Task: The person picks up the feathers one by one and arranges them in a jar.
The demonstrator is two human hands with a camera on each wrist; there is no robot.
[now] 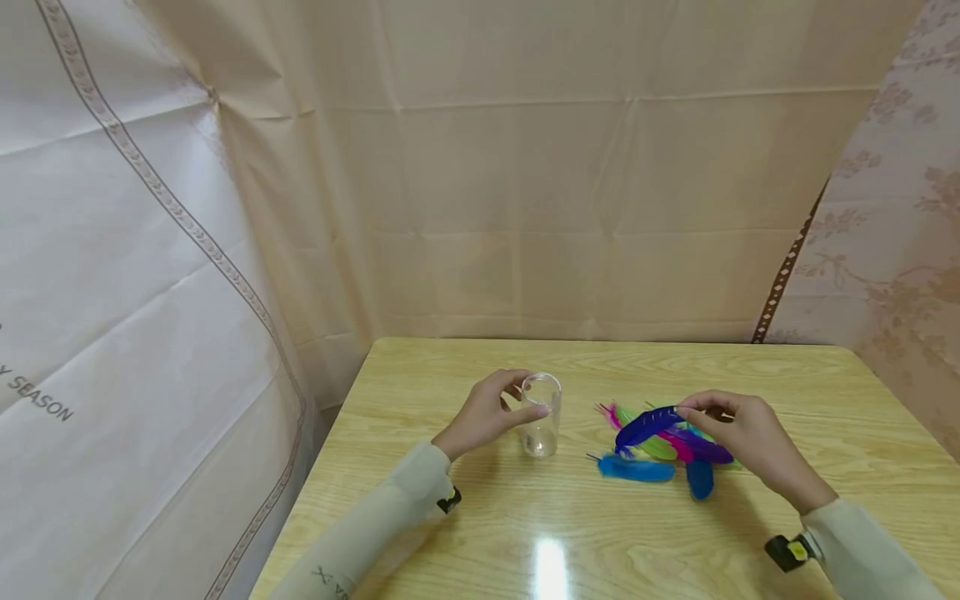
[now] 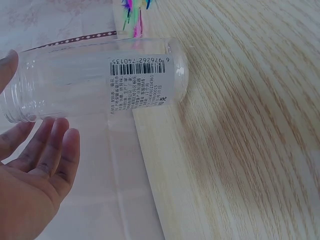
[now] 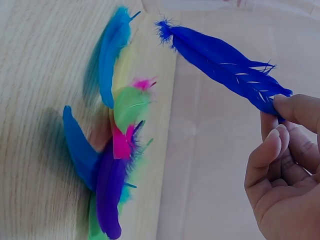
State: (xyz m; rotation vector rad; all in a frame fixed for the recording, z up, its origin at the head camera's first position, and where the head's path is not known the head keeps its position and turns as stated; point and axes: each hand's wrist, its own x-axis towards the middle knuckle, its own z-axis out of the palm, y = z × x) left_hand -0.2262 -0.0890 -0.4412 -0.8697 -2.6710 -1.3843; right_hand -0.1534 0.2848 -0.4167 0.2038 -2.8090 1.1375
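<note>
A clear plastic jar with no lid stands upright on the table. My left hand holds it near its mouth, thumb on one side and fingers on the other. The left wrist view shows a white barcode label near the jar's base. To the right, my right hand pinches a deep blue feather by one end, raised over a loose pile. In that pile lie a purple feather, a green feather, a pink feather and a blue feather, partly overlapping.
A light blue feather lies at the pile's near left side. The wood-grain table reaches back to a beige cloth. White cloth hangs at the left, and floral cloth at the right.
</note>
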